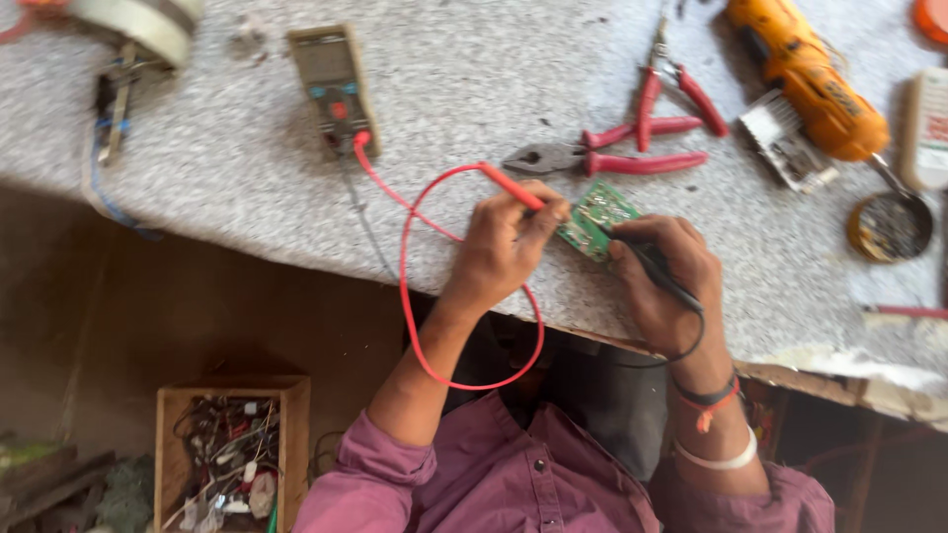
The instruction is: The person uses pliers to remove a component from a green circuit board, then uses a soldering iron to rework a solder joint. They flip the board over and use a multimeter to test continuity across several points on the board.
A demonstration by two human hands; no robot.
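Note:
My left hand (pixel 504 247) pinches a red test probe (pixel 513 188), its tip at the edge of a small green circuit board (pixel 597 217) on the speckled grey worktop (pixel 474 79). My right hand (pixel 667 281) grips a black test probe (pixel 657 266) pointed at the same board and rests partly over it. A red lead (pixel 410 286) loops from the red probe, off the table edge and back up to a grey-brown multimeter (pixel 334 89) lying at the back left. The black lead curls under my right wrist.
Red-handled pliers (pixel 602 160) and red long-nose pliers (pixel 671 94) lie just beyond the board. An orange hand tool (pixel 810 79), a small finned metal part (pixel 785 143) and a round tin (pixel 889 227) sit at the right. A wooden box of wires (pixel 232 454) stands on the floor.

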